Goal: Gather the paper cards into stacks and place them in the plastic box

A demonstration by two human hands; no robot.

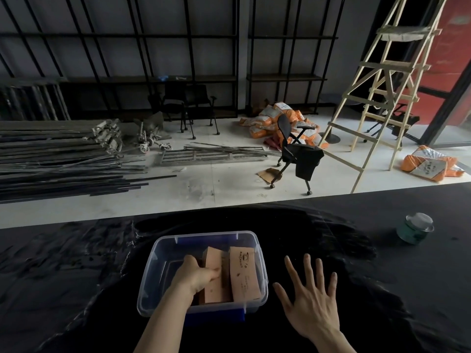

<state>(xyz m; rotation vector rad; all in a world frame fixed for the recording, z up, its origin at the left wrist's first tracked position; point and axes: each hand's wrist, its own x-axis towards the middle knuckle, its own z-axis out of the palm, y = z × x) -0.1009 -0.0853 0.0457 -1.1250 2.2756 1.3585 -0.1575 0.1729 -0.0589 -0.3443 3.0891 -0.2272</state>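
In the head view, the plastic box (163,253) stands on the black table (382,289), near the front edge, and the left hand (197,275) reaches down into it. This hand is closed around a stack of paper cards (213,289), with the thumb on the top card and the other fingers hidden under or behind the stack, so how tight the hold is I cannot say exactly. A second stack (243,272), with a small printed logo on top, already lies in the box, just beside the first one on its right. The right hand (309,301) is spread wide open, palm down, over the table to the right of the box, and holds nothing; whether it touches the cloth I cannot tell. No loose cards are seen on the table. A glass jar (414,228) stands well apart at the right. I judge the step is the placing of a stack, close to the end of the task. The next move probably calls for releasing the stack flat, next to its neighbour, and lifting the hand out without disturbing either stack.
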